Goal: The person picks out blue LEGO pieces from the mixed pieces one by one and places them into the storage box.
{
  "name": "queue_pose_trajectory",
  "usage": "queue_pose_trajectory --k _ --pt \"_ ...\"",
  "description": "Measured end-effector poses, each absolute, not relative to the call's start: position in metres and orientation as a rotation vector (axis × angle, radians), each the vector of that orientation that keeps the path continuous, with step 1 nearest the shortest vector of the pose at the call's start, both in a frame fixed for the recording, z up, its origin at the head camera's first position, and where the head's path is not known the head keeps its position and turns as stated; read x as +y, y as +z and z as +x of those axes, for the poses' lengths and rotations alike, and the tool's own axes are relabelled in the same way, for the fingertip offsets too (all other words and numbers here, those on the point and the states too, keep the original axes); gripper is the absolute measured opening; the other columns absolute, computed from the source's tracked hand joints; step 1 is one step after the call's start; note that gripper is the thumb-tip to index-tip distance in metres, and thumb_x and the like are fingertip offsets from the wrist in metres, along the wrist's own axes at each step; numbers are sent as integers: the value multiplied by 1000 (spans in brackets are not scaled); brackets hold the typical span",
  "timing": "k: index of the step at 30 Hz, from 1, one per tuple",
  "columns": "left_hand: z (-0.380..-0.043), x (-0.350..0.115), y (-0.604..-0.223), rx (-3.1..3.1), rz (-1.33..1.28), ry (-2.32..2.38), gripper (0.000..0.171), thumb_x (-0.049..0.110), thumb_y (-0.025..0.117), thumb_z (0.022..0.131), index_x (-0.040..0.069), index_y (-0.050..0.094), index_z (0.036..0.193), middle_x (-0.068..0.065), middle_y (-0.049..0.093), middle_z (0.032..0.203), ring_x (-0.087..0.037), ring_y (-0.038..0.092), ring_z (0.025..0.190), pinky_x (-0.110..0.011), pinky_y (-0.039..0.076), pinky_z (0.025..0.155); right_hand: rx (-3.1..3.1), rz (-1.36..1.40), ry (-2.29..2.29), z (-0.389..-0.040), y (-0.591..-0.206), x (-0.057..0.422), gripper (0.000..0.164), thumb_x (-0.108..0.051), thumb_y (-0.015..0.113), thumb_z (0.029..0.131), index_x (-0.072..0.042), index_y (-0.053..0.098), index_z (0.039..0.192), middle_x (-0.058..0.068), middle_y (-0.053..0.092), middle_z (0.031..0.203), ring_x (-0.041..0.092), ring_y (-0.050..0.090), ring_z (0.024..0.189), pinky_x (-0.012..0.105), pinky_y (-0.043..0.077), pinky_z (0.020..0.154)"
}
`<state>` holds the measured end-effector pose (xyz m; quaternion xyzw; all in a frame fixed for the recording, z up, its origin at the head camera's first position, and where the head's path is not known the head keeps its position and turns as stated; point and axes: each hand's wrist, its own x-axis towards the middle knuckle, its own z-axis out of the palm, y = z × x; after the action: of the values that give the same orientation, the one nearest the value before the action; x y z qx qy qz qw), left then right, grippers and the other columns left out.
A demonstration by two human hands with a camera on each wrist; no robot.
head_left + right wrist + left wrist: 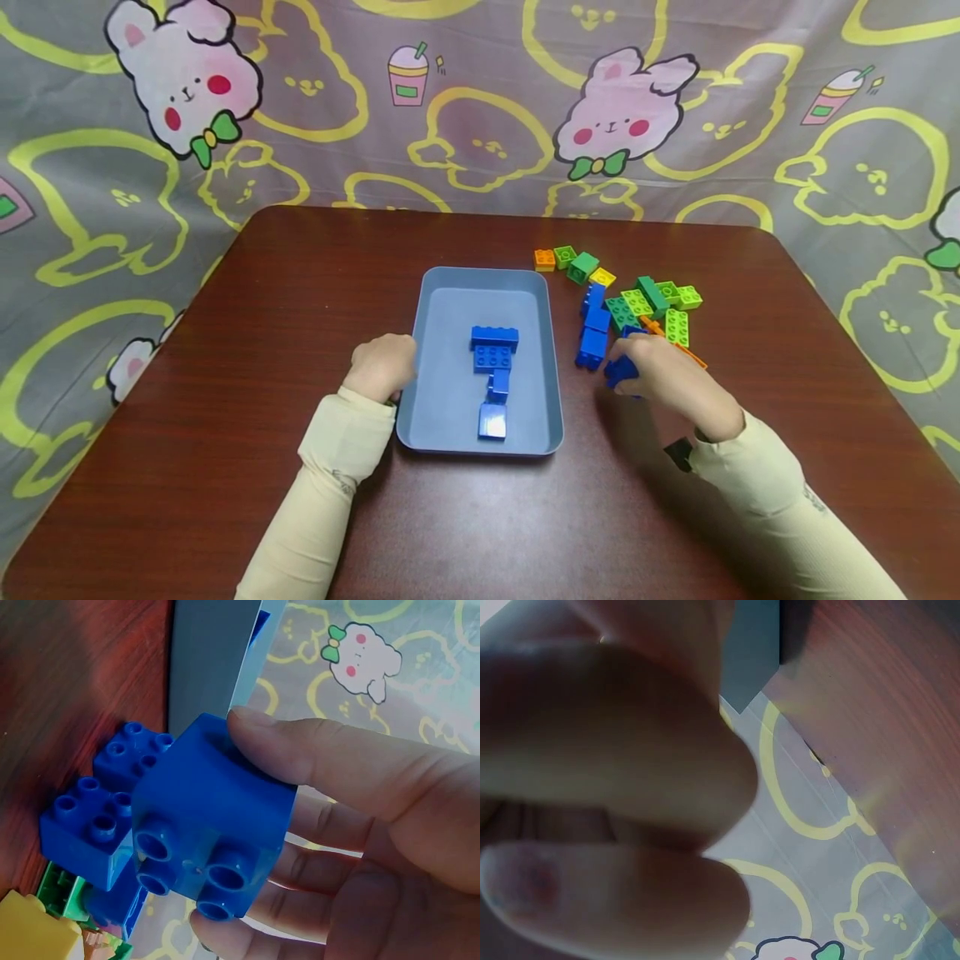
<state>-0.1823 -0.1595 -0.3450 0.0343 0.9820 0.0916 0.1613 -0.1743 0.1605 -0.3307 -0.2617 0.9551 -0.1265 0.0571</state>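
Note:
A blue toy building block (210,802) is pinched between the thumb and fingers of my right hand (663,379), just above the table right of the tray. Its round studs point toward the camera in the right wrist view. My left hand (380,367) is curled beside the left rim of the grey-blue tray (555,367), with nothing visible between its fingers; whether it touches the rim is unclear. Inside the tray, several blue blocks (492,358) form a rough column. More blue blocks (592,346) stand on the table between the tray and my right hand.
Green blocks (622,313), a yellow block (602,277), an orange block (544,260) and thin orange pieces (690,356) lie loosely grouped right of the tray. The brown table (300,267) ends at a patterned cloth (480,158) behind.

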Motion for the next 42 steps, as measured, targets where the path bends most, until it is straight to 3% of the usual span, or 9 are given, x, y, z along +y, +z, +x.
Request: queue_pose_trajectory --k 6,20,32,42 --pt "-182 -159 -344 2804 91 265 24 5 43 88 7 58 69 -5 53 47 -15 53 41 -38 43 52 2901 -806 -363 -175 -329 157 26 -6 78 66 -1 65 87 6 60 80 25 55 76 33 49 62" --pt "-181 -159 -343 2801 96 276 23 5 43 88 7 58 70 -5 53 47 -15 53 41 -38 42 52 2920 -767 -355 -178 -328 146 35 -5 78 67 5 61 95 14 61 88 27 57 79 36 50 65" --pt "-182 -158 -343 2780 79 264 25 3 41 87 6 58 69 -6 52 46 -15 53 40 -37 42 50 2919 -807 -351 -181 -323 135 31 -8 78 67 2 62 92 9 60 83 26 56 78 35 49 64" --pt "-182 -158 -344 2799 101 250 26 5 42 89 6 58 69 -5 53 47 -16 53 42 -38 43 51 2933 -746 -349 -185 -320 126 34 -9 78 68 2 61 96 12 60 89 28 56 83 36 50 66"
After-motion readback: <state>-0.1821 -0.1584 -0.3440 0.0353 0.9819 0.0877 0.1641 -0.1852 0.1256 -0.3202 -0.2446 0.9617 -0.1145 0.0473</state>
